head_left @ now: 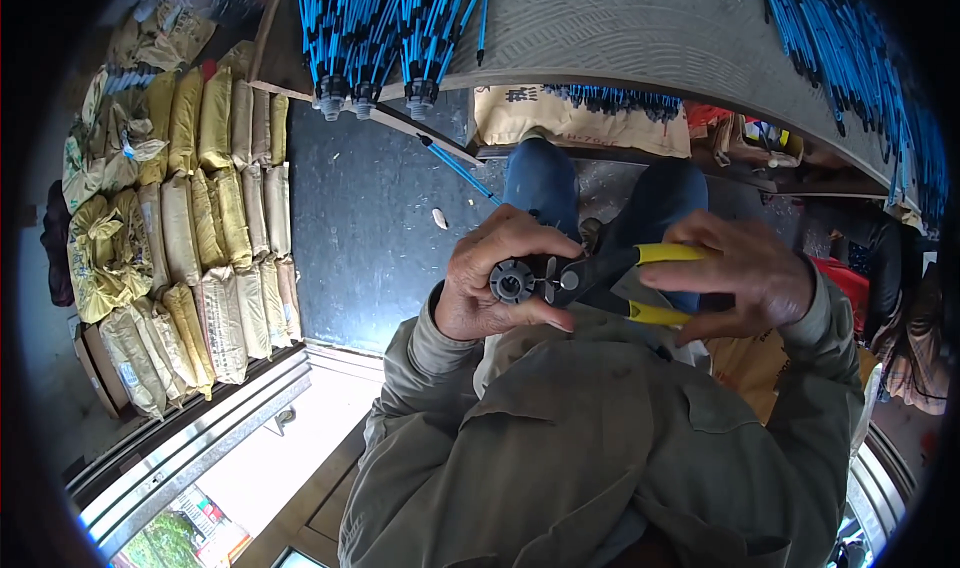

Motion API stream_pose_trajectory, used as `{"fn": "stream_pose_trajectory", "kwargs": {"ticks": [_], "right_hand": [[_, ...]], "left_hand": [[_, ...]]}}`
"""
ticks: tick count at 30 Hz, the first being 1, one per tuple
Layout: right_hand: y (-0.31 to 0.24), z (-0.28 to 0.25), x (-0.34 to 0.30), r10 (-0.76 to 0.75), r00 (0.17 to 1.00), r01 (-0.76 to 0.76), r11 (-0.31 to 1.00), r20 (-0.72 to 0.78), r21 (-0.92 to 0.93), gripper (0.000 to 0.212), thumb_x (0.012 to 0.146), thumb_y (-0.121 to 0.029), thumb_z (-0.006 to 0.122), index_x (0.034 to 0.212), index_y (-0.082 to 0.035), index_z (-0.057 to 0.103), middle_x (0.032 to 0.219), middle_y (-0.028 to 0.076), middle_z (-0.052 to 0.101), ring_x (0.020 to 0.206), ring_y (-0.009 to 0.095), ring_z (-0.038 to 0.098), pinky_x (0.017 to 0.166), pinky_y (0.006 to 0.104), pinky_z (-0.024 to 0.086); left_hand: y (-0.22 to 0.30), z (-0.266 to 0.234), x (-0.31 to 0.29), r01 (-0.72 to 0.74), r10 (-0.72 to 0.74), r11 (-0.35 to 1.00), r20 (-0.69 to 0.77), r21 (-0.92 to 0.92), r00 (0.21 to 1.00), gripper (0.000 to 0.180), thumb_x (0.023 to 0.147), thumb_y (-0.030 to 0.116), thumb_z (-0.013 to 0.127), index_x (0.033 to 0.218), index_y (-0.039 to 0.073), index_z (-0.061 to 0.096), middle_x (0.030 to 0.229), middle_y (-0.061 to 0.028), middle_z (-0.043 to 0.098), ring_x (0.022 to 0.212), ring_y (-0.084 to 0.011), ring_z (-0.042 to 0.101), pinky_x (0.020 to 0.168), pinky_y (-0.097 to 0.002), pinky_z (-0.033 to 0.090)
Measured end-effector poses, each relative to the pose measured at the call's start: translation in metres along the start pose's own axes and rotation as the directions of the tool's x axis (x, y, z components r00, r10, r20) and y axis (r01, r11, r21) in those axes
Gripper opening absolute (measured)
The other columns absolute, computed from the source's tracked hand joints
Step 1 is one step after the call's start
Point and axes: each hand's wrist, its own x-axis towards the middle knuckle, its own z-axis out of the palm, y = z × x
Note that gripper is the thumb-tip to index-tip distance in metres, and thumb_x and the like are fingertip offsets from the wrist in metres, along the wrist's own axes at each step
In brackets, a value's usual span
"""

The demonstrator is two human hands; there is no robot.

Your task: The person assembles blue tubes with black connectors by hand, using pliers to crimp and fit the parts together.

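You've got your left hand (474, 274) clamped on the ribbed black fitting (503, 281), right hand (752, 280) wrapped round yellow-handled pliers (602, 276) lying 9-to-3, so the fitting's at 9 o'clock from your right grip.

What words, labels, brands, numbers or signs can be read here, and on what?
Tan sack beyond the knees: dark print, which I won't copy out.
Pale stacked sack: marks too small to read.
Yellow-handled pliers in the right hand: no readable text.
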Motion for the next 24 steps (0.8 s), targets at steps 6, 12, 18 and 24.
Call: {"fn": "stream_pose_trajectory", "kwargs": {"ticks": [6, 12, 18, 24], "right_hand": [[0.014, 0.030, 0.003, -0.402, 0.837, -0.144, 0.494, -0.372, -0.857, 0.037, 0.066, -0.015, 0.075, 0.097, -0.002, 0.061, 0.092, 0.010, 0.055, 0.064, 0.021, 0.057, 0.059, 0.0302, 0.047], [0.009, 0.018, -0.014, -0.232, 0.932, -0.070, 0.642, -0.280, -0.763, 0.034, 0.069, -0.020, 0.076, 0.092, -0.001, 0.061, 0.084, 0.009, 0.055, 0.064, 0.019, 0.056, 0.060, 0.0321, 0.045], [0.015, 0.022, -0.014, 0.084, 0.958, -0.247, 0.720, 0.273, 0.649, 0.035, 0.086, -0.035, 0.059, 0.085, 0.000, 0.058, 0.070, 0.005, 0.053, 0.061, 0.013, 0.051, 0.057, 0.0277, 0.041], [0.033, 0.062, 0.000, -0.100, 0.972, -0.148, 0.441, 0.212, 0.885, 0.044, 0.091, -0.042, 0.048, 0.078, -0.001, 0.054, 0.066, 0.005, 0.052, 0.058, 0.011, 0.047, 0.054, 0.0244, 0.038]], "left_hand": [[0.005, 0.011, -0.003, 0.046, -0.033, 0.995, -0.147, 0.083, 0.989, 0.063, 0.048, 0.034, 0.084, 0.099, 0.004, 0.063, 0.086, -0.0048, 0.063, 0.073, -0.0186, 0.054, 0.068, -0.0305, 0.042], [-0.003, 0.003, 0.004, -0.014, 0.014, 1.000, -0.055, -0.010, 0.998, 0.065, 0.046, 0.038, 0.083, 0.097, 0.002, 0.064, 0.080, -0.0048, 0.062, 0.070, -0.0167, 0.054, 0.063, -0.0283, 0.042], [-0.012, -0.003, 0.012, -0.066, 0.072, 0.990, 0.042, -0.127, 0.997, 0.073, 0.043, 0.048, 0.079, 0.095, -0.001, 0.065, 0.069, -0.0046, 0.059, 0.060, -0.0145, 0.053, 0.054, -0.0263, 0.040], [-0.015, -0.010, 0.014, -0.044, 0.054, 0.978, 0.042, -0.204, 0.998, 0.079, 0.041, 0.053, 0.077, 0.094, -0.004, 0.065, 0.068, -0.0050, 0.058, 0.057, -0.0128, 0.053, 0.050, -0.0258, 0.039]]}}
